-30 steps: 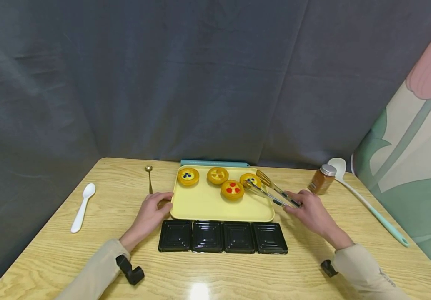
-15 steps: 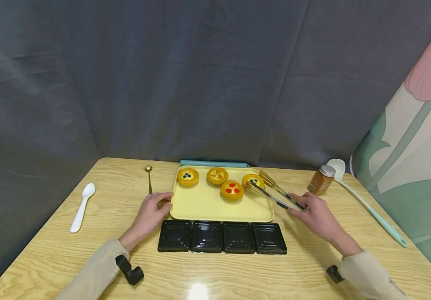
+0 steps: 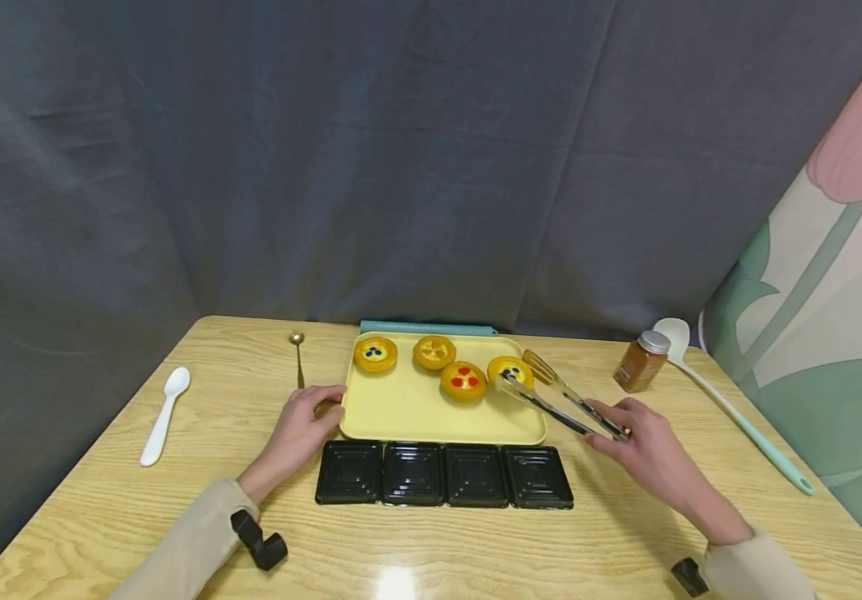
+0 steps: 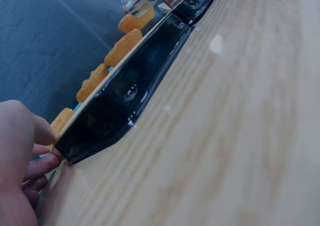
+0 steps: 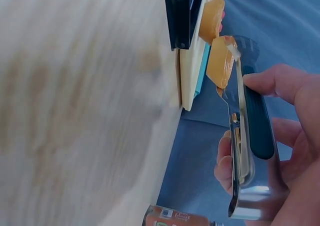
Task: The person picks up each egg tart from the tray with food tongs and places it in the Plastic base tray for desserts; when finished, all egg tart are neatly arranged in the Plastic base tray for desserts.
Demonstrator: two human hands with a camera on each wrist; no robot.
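My right hand (image 3: pixel 649 446) grips metal tongs (image 5: pixel 260 126) with dark handle pads. The tongs' heads stand on either side of an egg tart with blue berries (image 3: pixel 504 366), at the right of a yellow tray (image 3: pixel 401 417). In the right wrist view that tart (image 5: pixel 219 66) sits between the heads; whether it is lifted I cannot tell. Left of it lie a tart with red pieces (image 3: pixel 463 382), a tart with orange pieces (image 3: pixel 434 352) and another blue-berry tart (image 3: pixel 375 354). My left hand (image 3: pixel 302 427) holds the tray's left edge by thumb and fingers.
Several black square dishes (image 3: pixel 413 473) stand in a row before the tray. A white spoon (image 3: pixel 166 417) and a small gold spoon (image 3: pixel 299 358) lie left. At right are a lidded jar (image 3: pixel 641 362) and a long spoon (image 3: pixel 739 414). A teal box (image 3: pixel 428 327) lies behind the tray.
The right hand and tongs have moved right and toward the person. The right blue-berry tart has shifted slightly right and nearer with them. The left hand has stayed at the tray's edge.
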